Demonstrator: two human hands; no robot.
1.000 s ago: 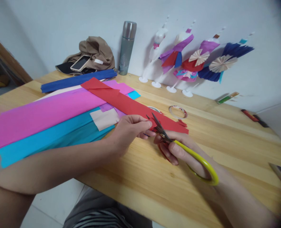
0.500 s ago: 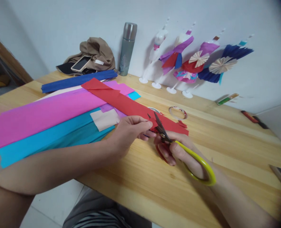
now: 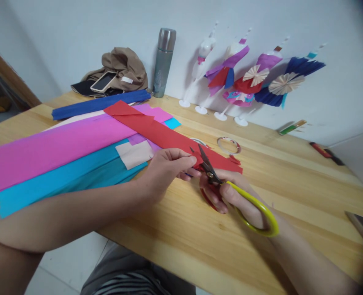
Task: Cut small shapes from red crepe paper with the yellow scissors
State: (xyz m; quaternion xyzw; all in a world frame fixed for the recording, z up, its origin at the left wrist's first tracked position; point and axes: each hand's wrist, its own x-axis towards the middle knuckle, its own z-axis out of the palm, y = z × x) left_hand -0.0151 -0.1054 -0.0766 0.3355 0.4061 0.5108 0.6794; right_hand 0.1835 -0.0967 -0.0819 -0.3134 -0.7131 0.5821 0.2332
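Observation:
My left hand (image 3: 166, 168) pinches a small piece of red paper (image 3: 197, 159) between thumb and fingers, just above the wooden table (image 3: 200, 229). My right hand (image 3: 233, 196) grips yellow-handled scissors (image 3: 249, 207), fingers through the loops. The dark blades (image 3: 204, 162) are parted around the red piece. A long red crepe strip (image 3: 157, 131) lies right behind both hands.
Pink (image 3: 52, 143), turquoise (image 3: 64, 180) and dark blue (image 3: 98, 104) crepe sheets lie to the left. Two tape rings (image 3: 229, 144) sit behind the hands. Several paper-dressed figurines (image 3: 246, 78), a steel flask (image 3: 163, 61), a brown cloth with a phone (image 3: 103, 81), and pens (image 3: 292, 127) line the wall.
The scissors and my right hand have shifted slightly left toward the red piece. My left hand has stayed almost still.

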